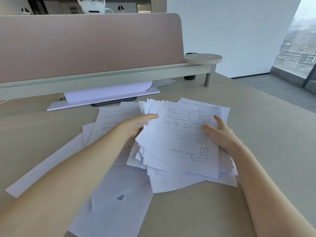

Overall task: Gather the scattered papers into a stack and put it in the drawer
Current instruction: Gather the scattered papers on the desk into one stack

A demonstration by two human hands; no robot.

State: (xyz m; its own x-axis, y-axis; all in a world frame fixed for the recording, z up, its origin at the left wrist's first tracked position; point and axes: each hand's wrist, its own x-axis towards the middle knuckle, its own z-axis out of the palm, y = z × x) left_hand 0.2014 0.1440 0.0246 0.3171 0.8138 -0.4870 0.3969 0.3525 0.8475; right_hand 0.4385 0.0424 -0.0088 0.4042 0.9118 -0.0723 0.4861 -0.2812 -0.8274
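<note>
both hands grip an uneven paper stack at frame centre, on the desk. left hand fingers curl round its left edge, right hand clamps the right edge. loose sheets lie lower left.

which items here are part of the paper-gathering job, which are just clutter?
Job:
- ragged stack, held between left hand and right hand
- loose sheets still flat on the desk
- logo sheet near the front edge

No drawer in view.

Just there:
- desk divider
- round shelf
- white board under the rail, with a curled sheet on it
</note>
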